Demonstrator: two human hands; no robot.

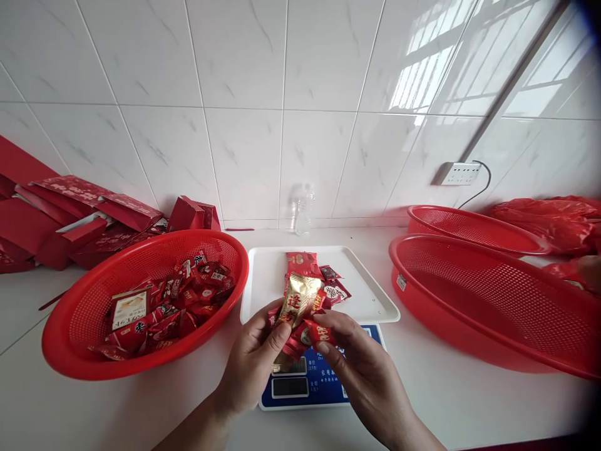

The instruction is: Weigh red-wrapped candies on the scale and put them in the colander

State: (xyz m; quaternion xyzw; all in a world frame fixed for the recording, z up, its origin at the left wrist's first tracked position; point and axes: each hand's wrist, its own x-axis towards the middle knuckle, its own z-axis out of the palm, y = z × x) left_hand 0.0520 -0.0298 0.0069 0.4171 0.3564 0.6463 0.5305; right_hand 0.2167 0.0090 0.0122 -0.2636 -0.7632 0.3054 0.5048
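My left hand (253, 357) is closed on several wrapped snacks, among them a gold packet (299, 297) with red characters. In my right hand (359, 363), thumb and fingers pinch a small red wrapped candy (320, 333) beside that bundle. Both hands are over the front of a digital scale (323, 391) with a blue panel, partly covering its displays. Just beyond them, the white weighing tray (265, 263) bears several red packets (335, 291). To the left, a red perforated basket (66, 332) holds many red wrapped snacks and one box with a pale label (130, 308).
Two red baskets, one nearer (451, 332) and one behind it (474, 219), stand at the right. Red plastic bags (549, 219) lie beyond. Folded red boxes (94, 207) are heaped at the left. A clear bottle (304, 210) and power socket (457, 173) are by the tiled wall.
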